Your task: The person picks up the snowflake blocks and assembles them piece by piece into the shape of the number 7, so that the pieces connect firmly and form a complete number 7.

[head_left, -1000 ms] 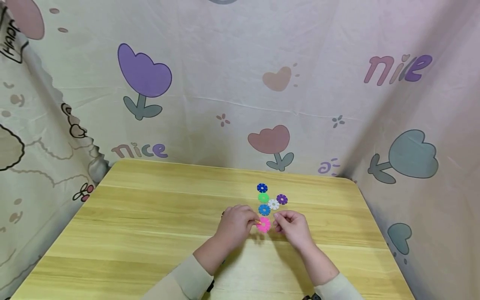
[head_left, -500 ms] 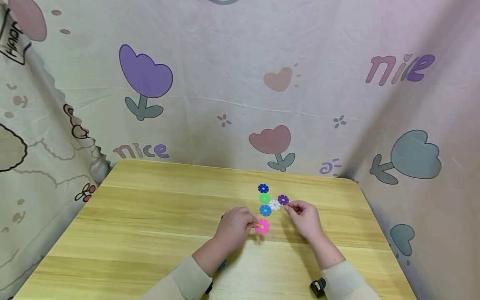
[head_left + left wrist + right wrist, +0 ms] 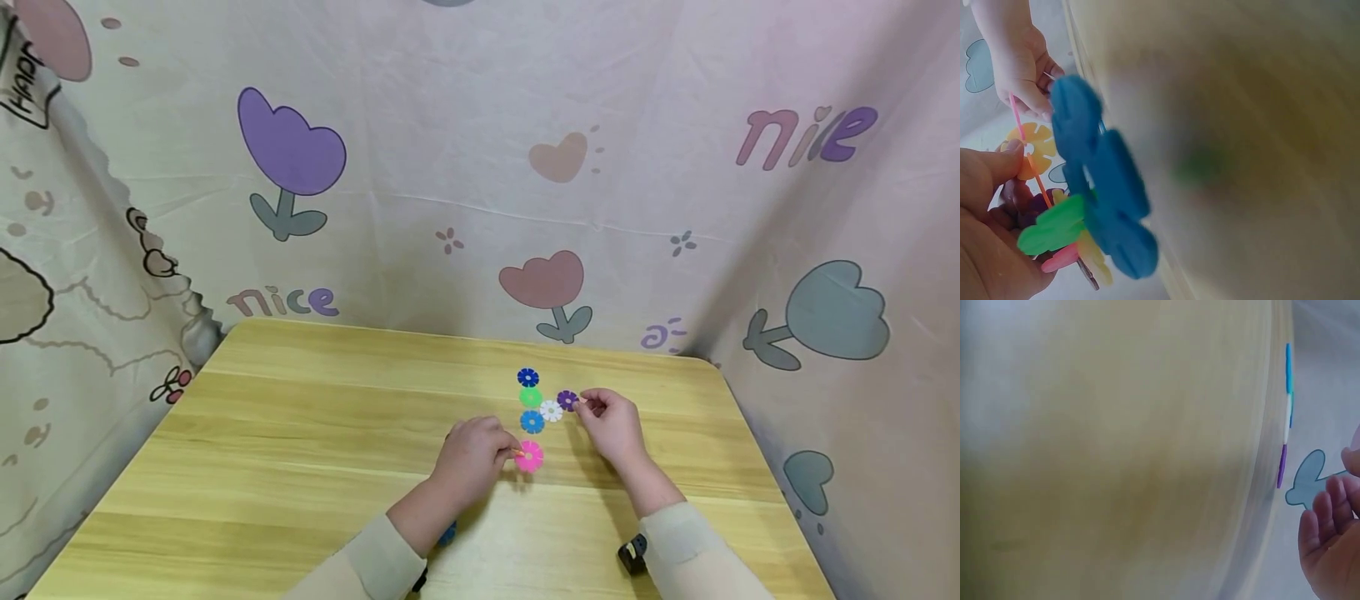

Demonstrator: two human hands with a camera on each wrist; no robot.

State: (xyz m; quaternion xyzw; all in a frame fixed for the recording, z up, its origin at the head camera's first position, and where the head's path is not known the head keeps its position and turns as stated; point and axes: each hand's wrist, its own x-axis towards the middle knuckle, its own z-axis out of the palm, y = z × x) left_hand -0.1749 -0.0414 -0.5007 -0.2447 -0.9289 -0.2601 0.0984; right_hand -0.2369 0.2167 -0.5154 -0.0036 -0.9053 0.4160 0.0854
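Note:
My left hand (image 3: 472,462) pinches an orange slotted disc (image 3: 1040,150), with a pink disc (image 3: 530,457) joined edge-on to it. In the left wrist view more interlocking discs hang by the palm: blue ones (image 3: 1113,187) close to the camera, a green one (image 3: 1054,228) and others partly hidden. My right hand (image 3: 611,425) reaches to the purple disc (image 3: 567,401), fingertips right at its edge; thumb and fingers stand apart in the right wrist view. Beside the purple disc lie a white disc (image 3: 551,410), a light blue disc (image 3: 532,422), a green disc (image 3: 531,397) and a dark blue disc (image 3: 528,377).
The discs lie on a wood-grain table (image 3: 315,417), towards its far edge. Part of a blue disc (image 3: 448,534) shows beside the left forearm. A black wrist device (image 3: 633,556) sits at the right cuff. A printed curtain (image 3: 420,167) surrounds the table's back and sides.
My right hand has moved from beside the pink disc, away to the back right, up to the purple disc. My left hand stays nearly in place with its discs.

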